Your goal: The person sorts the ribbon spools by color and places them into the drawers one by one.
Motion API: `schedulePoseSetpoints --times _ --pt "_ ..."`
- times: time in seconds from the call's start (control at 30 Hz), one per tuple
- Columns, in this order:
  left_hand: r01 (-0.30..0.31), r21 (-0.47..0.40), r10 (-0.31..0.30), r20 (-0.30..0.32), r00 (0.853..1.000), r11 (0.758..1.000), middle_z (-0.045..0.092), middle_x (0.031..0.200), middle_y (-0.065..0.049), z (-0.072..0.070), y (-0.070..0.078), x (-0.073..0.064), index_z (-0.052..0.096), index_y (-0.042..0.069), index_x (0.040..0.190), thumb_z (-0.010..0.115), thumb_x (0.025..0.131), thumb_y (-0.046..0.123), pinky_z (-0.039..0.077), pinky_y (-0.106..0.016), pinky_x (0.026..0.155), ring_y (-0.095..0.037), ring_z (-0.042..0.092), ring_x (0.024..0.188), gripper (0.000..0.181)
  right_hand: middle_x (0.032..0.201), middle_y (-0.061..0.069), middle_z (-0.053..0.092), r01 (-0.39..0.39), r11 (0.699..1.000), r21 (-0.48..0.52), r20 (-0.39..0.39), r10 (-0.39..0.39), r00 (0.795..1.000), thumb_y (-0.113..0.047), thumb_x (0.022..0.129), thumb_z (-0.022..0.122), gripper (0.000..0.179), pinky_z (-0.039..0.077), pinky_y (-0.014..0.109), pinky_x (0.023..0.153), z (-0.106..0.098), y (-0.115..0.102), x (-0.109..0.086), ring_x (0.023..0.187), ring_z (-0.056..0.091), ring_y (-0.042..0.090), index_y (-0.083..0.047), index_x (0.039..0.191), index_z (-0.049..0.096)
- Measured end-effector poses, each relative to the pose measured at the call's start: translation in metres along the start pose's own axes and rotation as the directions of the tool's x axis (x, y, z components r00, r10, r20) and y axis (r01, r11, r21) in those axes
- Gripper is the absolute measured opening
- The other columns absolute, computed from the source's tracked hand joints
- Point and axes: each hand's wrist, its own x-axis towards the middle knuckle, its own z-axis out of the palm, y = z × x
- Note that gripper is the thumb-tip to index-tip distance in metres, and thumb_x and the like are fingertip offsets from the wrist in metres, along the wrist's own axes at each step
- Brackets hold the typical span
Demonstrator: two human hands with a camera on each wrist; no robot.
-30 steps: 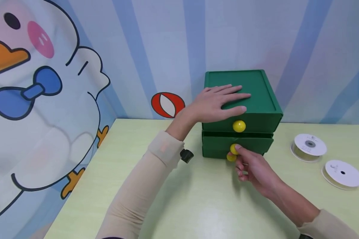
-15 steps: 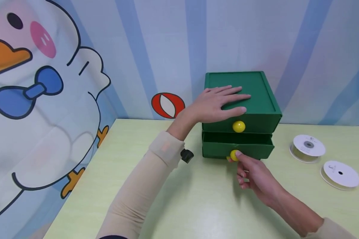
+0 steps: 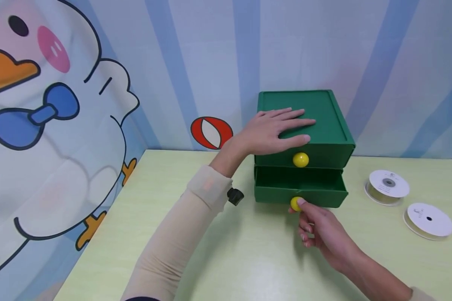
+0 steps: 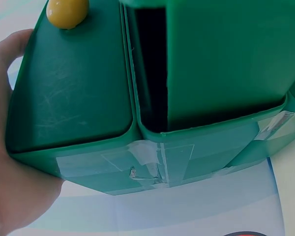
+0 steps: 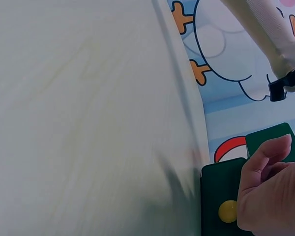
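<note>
A green two-drawer box (image 3: 305, 98) stands against the back wall, a yellow knob on each drawer. My left hand (image 3: 273, 131) rests on its top with fingers spread straight. In the left wrist view part of that hand (image 4: 19, 167) lies along the box, beside the closed upper drawer (image 4: 71, 83) and its knob (image 4: 67, 12). The lower drawer (image 3: 271, 195) is pulled partway out. Between thumb and a finger, my right hand (image 3: 324, 230) pinches its yellow knob (image 3: 295, 203). The right wrist view shows that hand (image 5: 273, 194) too, its fingertips partly hidden.
Right of the box, two white ribbon spools (image 3: 389, 184) lie flat on the pale green table (image 3: 248, 259). A patterned cloth wall (image 3: 211, 62) rises behind the table and along its left. Clear tape (image 4: 147, 157) runs along the box's side.
The lower drawer has slid out toward me, along with my right hand on its knob, from a narrow gap to a wide opening. My left hand has stayed on the box top.
</note>
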Motion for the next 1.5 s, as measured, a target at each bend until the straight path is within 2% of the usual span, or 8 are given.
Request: schedulePoseSetpoints --times 0.47,0.97,1.5 --pt "0.0 -0.001 0.0 0.0 1.0 1.0 0.019 0.177 0.014 0.002 0.0 0.0 0.034 0.044 0.166 0.042 0.108 0.064 0.018 -0.045 0.129 -0.011 0.012 0.164 0.062 0.072 -0.001 0.042 -0.025 0.998 0.065 -0.024 0.027 0.999 -0.053 0.112 0.046 0.054 0.047 0.028 0.058 0.007 0.007 -0.012 0.066 0.051 0.017 -0.002 0.127 0.056" --pt "-0.003 0.004 0.003 0.006 1.0 1.0 0.019 0.177 0.014 0.002 0.002 -0.001 0.034 0.043 0.166 0.043 0.108 0.063 0.02 -0.045 0.128 -0.012 0.012 0.164 0.062 0.072 -0.001 0.042 -0.048 0.995 0.088 -0.029 0.051 0.998 -0.051 0.113 0.044 0.053 0.047 0.028 0.058 0.01 0.013 -0.019 0.066 0.051 0.017 -0.002 0.127 0.055" --pt "0.012 -0.008 -0.012 -0.017 1.0 1.0 0.021 0.176 0.013 0.001 0.003 -0.002 0.037 0.044 0.165 0.044 0.107 0.064 0.02 -0.046 0.128 -0.013 0.013 0.164 0.062 0.071 -0.001 0.04 -0.074 0.993 0.095 -0.048 0.079 0.996 -0.051 0.112 0.046 0.052 0.045 0.027 0.055 0.017 0.021 -0.03 0.062 0.048 0.017 -0.002 0.126 0.057"
